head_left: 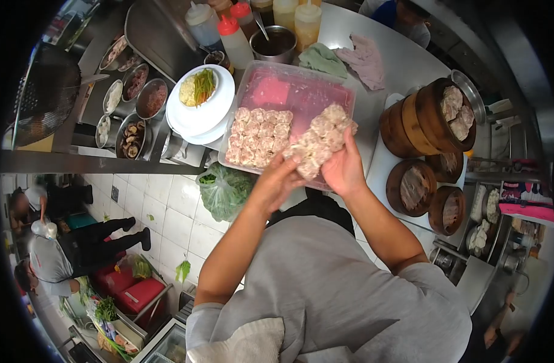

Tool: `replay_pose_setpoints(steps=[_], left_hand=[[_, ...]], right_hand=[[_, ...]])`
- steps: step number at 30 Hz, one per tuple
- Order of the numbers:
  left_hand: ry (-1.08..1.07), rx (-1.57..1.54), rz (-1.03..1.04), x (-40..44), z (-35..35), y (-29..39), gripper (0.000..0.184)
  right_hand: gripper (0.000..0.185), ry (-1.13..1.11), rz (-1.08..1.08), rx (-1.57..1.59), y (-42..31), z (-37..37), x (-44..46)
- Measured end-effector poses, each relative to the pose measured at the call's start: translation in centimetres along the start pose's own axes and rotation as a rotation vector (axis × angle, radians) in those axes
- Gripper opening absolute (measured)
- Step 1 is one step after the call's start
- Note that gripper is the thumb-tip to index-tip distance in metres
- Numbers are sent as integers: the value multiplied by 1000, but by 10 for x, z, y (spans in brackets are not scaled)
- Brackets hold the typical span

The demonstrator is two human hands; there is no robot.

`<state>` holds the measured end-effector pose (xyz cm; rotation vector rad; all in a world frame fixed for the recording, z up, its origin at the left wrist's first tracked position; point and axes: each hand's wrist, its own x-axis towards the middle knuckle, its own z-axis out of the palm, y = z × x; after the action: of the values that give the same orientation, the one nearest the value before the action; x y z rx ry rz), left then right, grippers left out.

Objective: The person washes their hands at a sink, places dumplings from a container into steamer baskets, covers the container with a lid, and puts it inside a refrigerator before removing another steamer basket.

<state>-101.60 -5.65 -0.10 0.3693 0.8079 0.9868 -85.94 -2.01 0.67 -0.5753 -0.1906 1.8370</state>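
Observation:
Between my two hands is a block of pale pink dumplings stuck together, held tilted above the plastic tray. My left hand grips its lower left end, fingers bent against the side. Wrapped along the lower right side is my right hand; part of its fingers is hidden behind the block. Under them lies the clear, pink-tinted plastic tray. More dumplings stand in tight rows in its left part, close to my left hand.
Bamboo steamers are stacked at right, the top one holding dumplings. White plates with a food-filled dish stand left of the tray. Sauce bottles, a metal pot and cloths lie behind. People stand at lower left.

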Motion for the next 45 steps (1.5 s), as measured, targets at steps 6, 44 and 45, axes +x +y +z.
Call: replay_pose_setpoints(steps=[6,44,45], left_hand=[[83,-88,75,-5,7,1,46],[-37,249,185,15,43,-12,30],[-34,262,258,18,39,-19,30]], right_hand=[[55,-150,161,-122,-36,-22,3],[44,-69,-273,-1045,-22,-14,-30],[38,-6,-375,-1026,-8,-15,-34]])
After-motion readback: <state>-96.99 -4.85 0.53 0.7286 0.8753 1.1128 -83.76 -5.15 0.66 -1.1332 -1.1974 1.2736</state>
